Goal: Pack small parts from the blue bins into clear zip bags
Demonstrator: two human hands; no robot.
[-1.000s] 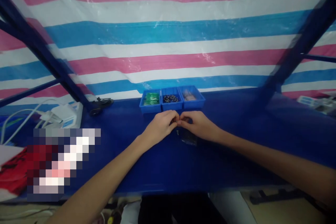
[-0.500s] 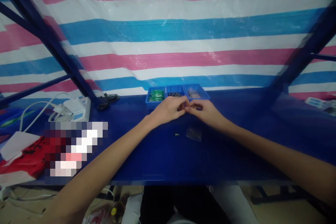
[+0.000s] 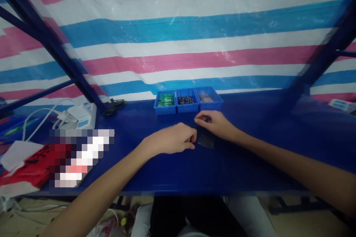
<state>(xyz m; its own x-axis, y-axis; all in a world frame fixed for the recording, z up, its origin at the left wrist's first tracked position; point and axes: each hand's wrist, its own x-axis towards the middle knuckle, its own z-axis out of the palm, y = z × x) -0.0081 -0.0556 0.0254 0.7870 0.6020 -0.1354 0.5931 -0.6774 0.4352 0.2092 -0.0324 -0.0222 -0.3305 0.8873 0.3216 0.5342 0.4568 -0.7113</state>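
Observation:
My left hand [image 3: 176, 139] is low over the blue table [image 3: 172, 172], its fingers curled downward; whatever is under or between the fingertips is hidden. Up and to the right, my right hand [image 3: 215, 123] has thumb and forefinger pinched together, and what they hold is too small to make out. A small clear plastic bag [image 3: 206, 142] lies flat on the table below my right hand, close to the left fingertips. Beyond both hands stand three blue bins: one with green packets [image 3: 166, 100], one with small dark and shiny parts [image 3: 185, 100], one with clear bags [image 3: 205, 98].
A white power strip [image 3: 88, 116] with cables sits at the left, near a black object [image 3: 109, 112]. Red cloth or packaging [image 3: 41, 166] lies at the front left beside a blurred-out patch. Blue frame posts [image 3: 66, 61] flank the table; a striped sheet [image 3: 180, 29] hangs behind.
My hands, which met in front of the bins, have parted. The left moved down toward the table, covering the small yellow-green piece that lay there. The right moved slightly down.

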